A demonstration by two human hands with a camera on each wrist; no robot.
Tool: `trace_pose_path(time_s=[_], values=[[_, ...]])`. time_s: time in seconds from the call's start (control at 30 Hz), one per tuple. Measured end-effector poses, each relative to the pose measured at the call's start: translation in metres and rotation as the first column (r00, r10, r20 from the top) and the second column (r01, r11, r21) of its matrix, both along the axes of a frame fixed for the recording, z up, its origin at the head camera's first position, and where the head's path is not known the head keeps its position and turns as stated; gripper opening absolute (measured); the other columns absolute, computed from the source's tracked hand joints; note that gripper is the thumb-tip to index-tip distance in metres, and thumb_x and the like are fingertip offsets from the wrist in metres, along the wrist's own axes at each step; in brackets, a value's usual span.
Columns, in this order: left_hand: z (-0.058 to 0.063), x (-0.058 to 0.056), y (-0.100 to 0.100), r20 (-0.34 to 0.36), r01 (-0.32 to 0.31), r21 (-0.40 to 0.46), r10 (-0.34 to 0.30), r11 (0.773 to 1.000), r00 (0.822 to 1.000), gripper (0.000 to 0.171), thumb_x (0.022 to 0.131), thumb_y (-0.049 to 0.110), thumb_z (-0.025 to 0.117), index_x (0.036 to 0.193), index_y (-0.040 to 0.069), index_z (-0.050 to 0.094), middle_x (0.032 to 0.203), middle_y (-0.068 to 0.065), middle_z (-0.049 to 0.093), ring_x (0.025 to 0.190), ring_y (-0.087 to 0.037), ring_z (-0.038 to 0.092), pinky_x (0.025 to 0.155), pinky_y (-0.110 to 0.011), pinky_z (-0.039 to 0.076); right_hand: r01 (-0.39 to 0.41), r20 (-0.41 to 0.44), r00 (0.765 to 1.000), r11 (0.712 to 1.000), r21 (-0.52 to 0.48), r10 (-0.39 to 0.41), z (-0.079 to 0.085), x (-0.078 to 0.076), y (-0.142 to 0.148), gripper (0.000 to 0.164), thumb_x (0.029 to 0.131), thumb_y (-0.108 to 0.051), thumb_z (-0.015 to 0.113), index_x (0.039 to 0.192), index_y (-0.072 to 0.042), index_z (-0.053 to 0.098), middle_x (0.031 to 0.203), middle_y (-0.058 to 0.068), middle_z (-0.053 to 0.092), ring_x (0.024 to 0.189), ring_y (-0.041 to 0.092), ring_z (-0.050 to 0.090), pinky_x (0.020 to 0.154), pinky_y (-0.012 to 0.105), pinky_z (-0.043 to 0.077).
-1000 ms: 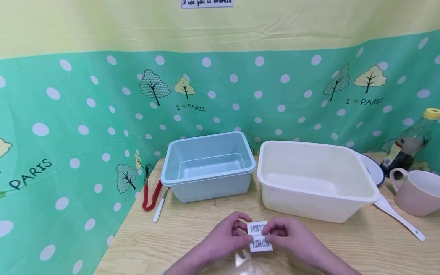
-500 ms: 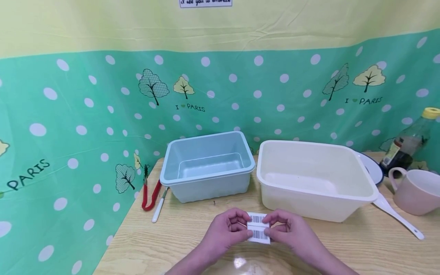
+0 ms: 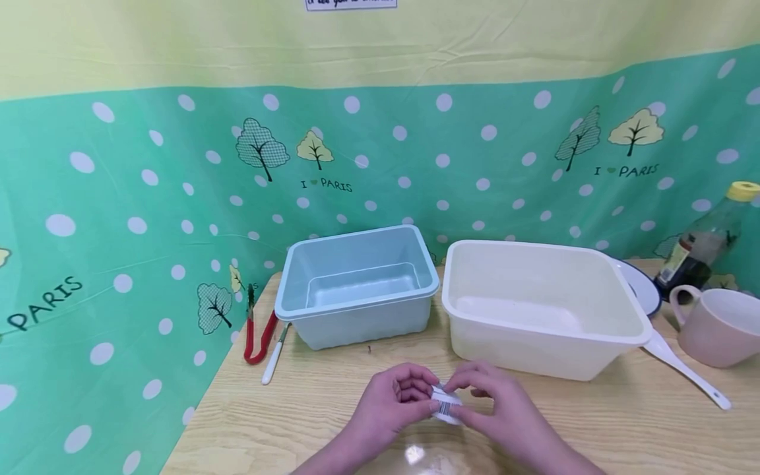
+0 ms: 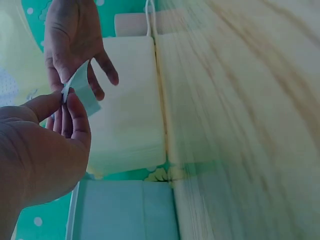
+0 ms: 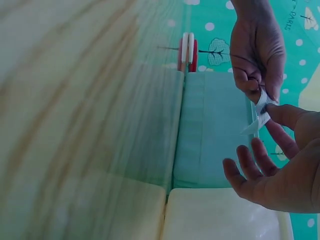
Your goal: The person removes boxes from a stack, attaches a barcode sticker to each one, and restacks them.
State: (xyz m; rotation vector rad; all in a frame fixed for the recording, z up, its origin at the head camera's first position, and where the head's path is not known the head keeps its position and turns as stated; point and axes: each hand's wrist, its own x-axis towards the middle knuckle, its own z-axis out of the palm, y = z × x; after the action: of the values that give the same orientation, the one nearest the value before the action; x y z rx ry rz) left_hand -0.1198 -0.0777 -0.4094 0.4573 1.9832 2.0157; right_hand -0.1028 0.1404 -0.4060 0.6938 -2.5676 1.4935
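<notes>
A small white piece of paper with barcodes, likely barcode labels, is bent between both hands above the table. My left hand pinches its left side between thumb and fingers. My right hand pinches the other side with thumb and index finger. In the left wrist view the paper curves, its plain pale face showing, with the left hand near and the right hand beyond. From the right wrist, the paper looks creased, and the right hand's other fingers stand off it.
Behind the hands stand a light blue bin and a white bin. Red-handled tongs and a white-handled knife lie left. A white spoon, pink mug, plate and dark sauce bottle are right.
The barcoded paper lay flat between the fingers, rose slightly away from me, then came back a little and is now bent. The right hand has shifted inward, toward the left. Bins and utensils stay put.
</notes>
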Motion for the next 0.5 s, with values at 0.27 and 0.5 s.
trace_pose_path(time_s=[0.27, 0.5], values=[[-0.0013, 0.0034, 0.0029, -0.026, 0.035, -0.034, -0.035, 0.999, 0.999, 0.026, 0.085, -0.003, 0.076, 0.109, 0.001, 0.068, 0.097, -0.007, 0.074, 0.085, -0.011, 0.068, 0.078, -0.025, 0.057, -0.005, -0.010, 1.000, 1.000, 0.001, 0.005, 0.0004, 0.0020, -0.0031, 0.009, 0.092, -0.034, 0.075, 0.100, -0.030, 0.074, 0.099, -0.017, 0.068, 0.089, 0.006, 0.064, 0.079, 0.033, 0.056], [-0.0031, 0.0053, 0.0044, -0.055, 0.056, -0.065, -0.060, 0.996, 0.997, 0.024, 0.086, -0.001, 0.076, 0.108, 0.004, 0.069, 0.095, -0.004, 0.075, 0.085, -0.012, 0.069, 0.078, -0.026, 0.057, -0.007, 0.020, 1.000, 0.999, -0.040, 0.008, -0.0003, 0.0035, -0.0042, 0.007, 0.092, -0.028, 0.076, 0.096, -0.023, 0.074, 0.094, -0.010, 0.070, 0.084, 0.006, 0.067, 0.075, 0.031, 0.057]])
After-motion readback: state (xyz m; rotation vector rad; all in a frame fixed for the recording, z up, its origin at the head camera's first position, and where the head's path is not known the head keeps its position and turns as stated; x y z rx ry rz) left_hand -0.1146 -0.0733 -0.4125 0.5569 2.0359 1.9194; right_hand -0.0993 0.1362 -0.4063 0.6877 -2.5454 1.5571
